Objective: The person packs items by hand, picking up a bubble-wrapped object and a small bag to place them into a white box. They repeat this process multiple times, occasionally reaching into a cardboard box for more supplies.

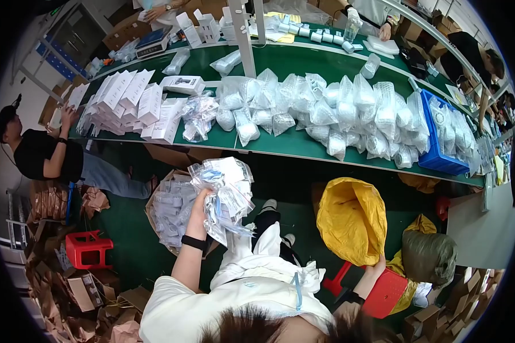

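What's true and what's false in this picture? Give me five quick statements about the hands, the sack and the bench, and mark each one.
1. The blue crate stands on the green bench, right of the bubble-wrapped items. True.
2. The left hand holds a bunch of clear plastic packets. True.
3. The right hand rests on the green bench. False: it holds the rim of the yellow sack.
4. The yellow sack is tied shut. False: its mouth is open.
5. The white boxes lie left of the bubble-wrapped items. True.

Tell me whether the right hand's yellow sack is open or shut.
Open: the right hand holds the yellow sack, whose wide mouth shows its inside.
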`<act>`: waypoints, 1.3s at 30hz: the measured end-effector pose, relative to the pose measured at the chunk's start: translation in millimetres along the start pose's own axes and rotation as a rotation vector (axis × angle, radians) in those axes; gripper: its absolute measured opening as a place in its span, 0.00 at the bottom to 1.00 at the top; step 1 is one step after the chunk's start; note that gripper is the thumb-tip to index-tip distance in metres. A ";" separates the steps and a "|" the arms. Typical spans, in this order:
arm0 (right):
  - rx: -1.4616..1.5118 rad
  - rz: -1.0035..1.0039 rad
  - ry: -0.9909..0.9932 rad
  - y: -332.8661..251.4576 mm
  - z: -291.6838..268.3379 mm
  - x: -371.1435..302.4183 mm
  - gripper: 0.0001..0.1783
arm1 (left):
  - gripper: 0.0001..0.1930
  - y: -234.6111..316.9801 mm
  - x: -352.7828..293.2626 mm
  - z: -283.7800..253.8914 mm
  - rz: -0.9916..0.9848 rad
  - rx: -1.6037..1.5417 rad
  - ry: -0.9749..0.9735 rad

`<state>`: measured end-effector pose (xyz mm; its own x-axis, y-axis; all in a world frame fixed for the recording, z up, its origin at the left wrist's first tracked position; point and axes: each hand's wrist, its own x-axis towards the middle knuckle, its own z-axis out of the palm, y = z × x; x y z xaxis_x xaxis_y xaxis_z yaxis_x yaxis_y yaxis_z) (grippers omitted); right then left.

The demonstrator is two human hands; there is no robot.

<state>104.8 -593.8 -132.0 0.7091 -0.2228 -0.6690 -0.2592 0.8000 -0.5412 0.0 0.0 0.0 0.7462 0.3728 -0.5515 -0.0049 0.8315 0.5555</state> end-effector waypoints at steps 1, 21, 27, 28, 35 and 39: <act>-0.118 -0.102 0.042 8.4 5.6 -7.3 0.24 | 0.11 9.2 3.0 11.4 0.031 0.019 0.031; -0.858 -0.583 -0.847 305.2 564.1 -118.7 0.17 | 0.08 262.7 273.6 32.1 0.269 0.394 -0.129; -1.711 -1.220 -1.169 465.2 680.2 -112.4 0.29 | 0.12 243.5 296.8 32.0 -0.078 0.488 -0.010; -1.706 -1.228 -1.177 481.2 682.3 -100.3 0.29 | 0.14 242.1 298.9 35.9 -0.098 0.535 0.039; -1.863 -0.799 -1.264 543.4 654.9 -55.3 0.27 | 0.25 219.7 354.9 -18.3 0.284 0.833 0.060; -1.775 -0.977 -1.220 547.8 643.0 -42.8 0.25 | 0.33 216.4 344.9 -3.5 0.452 1.169 0.199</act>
<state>354.2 212.2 -72.2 0.6669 0.7404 0.0843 0.6370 -0.5077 -0.5800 254.0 310.0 -72.2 0.7183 0.6672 -0.1972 0.4322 -0.2058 0.8780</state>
